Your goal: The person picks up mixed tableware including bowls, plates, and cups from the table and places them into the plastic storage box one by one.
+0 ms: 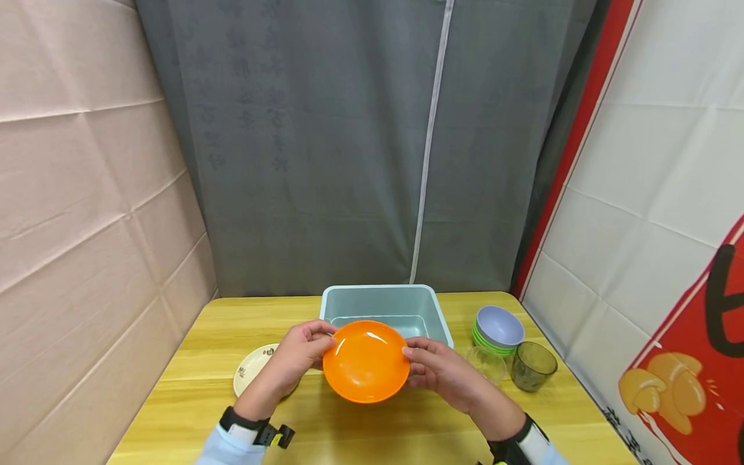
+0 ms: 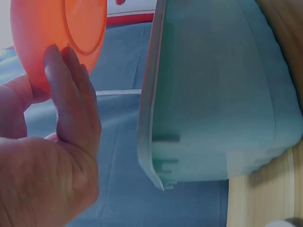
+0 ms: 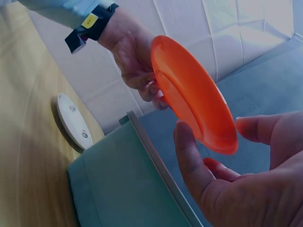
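An orange plate (image 1: 366, 363) is held up over the table, in front of the blue-grey basin. At its left edge, my left hand (image 1: 302, 355) pinches the rim, the thumb on the upper face and the fingers (image 2: 71, 90) against the underside. My right hand (image 1: 438, 374) holds the opposite edge between thumb and fingers, seen close in the right wrist view, where the plate (image 3: 191, 101) appears nearly side-on. The basin (image 1: 380, 297) stands just behind both hands, and its outer wall (image 2: 213, 94) fills much of the left wrist view.
A pale patterned plate (image 1: 250, 371) lies on the wooden table (image 1: 192, 394), partly behind the left forearm. On the right stand stacked bowls, a purple one (image 1: 500, 325) on green (image 1: 488, 343), a dark glass cup (image 1: 531, 367) and a clear cup (image 1: 487, 363). Grey cloth (image 1: 325, 161) hangs behind.
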A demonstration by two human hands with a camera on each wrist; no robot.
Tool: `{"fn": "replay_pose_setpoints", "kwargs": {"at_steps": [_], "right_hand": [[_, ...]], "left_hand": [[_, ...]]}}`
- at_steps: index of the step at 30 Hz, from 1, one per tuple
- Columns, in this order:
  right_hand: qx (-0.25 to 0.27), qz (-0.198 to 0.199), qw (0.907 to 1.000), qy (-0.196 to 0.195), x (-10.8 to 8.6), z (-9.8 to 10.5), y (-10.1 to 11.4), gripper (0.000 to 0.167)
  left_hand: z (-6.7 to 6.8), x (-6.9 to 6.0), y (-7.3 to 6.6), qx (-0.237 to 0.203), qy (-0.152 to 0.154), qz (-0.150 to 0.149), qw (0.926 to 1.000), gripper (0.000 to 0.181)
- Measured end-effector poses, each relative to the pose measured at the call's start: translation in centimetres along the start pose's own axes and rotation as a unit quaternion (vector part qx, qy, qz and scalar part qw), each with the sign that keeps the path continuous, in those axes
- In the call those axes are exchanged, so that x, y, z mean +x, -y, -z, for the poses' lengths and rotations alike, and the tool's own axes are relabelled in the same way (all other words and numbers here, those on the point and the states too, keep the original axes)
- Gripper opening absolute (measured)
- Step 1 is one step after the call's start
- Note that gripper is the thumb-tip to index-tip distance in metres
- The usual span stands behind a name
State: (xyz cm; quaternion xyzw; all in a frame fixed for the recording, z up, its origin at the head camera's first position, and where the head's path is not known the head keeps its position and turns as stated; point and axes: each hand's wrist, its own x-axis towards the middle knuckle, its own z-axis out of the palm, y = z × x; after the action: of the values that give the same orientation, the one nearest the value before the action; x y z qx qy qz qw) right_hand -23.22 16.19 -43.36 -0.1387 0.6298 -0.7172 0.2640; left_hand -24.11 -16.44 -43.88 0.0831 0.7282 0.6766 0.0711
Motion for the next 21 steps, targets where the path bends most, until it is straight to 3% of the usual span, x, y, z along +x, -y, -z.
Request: {"fn": "replay_pose_setpoints", "kwargs": {"at_steps": [9,21], "right_hand": [[0.026,-0.002,0.9993,-0.028,0.6,0.6,-0.4,0.03],[0.034,0.007,0.9983,-0.048,0.8,1.1,-0.4,0.027]], "left_hand": [[-1.4,0.7,0.2,0.0,0.013,-0.014,0.9998,0.032],[-1.6,1.0,0.1,0.001,0.005,0.0,1.0,0.032]]}}
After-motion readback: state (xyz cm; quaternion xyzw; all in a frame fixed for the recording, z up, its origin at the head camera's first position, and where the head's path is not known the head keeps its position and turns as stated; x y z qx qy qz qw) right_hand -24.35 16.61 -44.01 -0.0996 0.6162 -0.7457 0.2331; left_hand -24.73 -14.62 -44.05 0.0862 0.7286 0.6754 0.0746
